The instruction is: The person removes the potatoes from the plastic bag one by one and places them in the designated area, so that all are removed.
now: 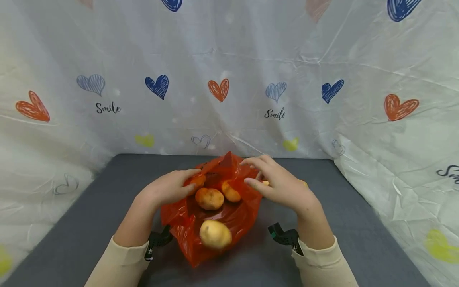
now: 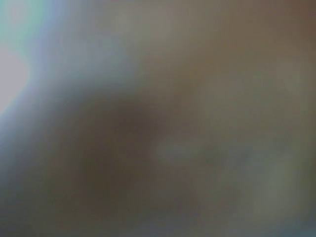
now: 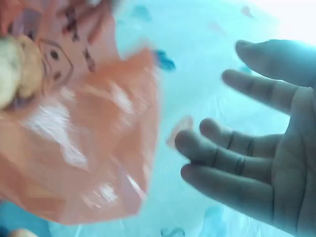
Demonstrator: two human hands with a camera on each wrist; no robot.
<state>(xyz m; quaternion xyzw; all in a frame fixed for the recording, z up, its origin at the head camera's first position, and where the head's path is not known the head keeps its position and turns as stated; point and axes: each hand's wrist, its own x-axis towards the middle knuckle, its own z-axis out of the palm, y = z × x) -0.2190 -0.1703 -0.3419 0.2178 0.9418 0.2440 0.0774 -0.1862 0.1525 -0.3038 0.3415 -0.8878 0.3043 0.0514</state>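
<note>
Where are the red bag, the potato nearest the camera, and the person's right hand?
red bag (image 1: 236, 221): head view, lower front of the plastic.
nearest potato (image 1: 215, 234): head view, its middle.
right hand (image 1: 283, 185): head view, back of the hand.

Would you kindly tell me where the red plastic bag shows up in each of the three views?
Head: red plastic bag centre, on the grey table, between both hands.
Left wrist: too blurred to tell.
Right wrist: left half, fingers beside it.
Shared landmark: right hand.

Head view bright, even; left wrist fully blurred; right wrist overexposed, soft.
</note>
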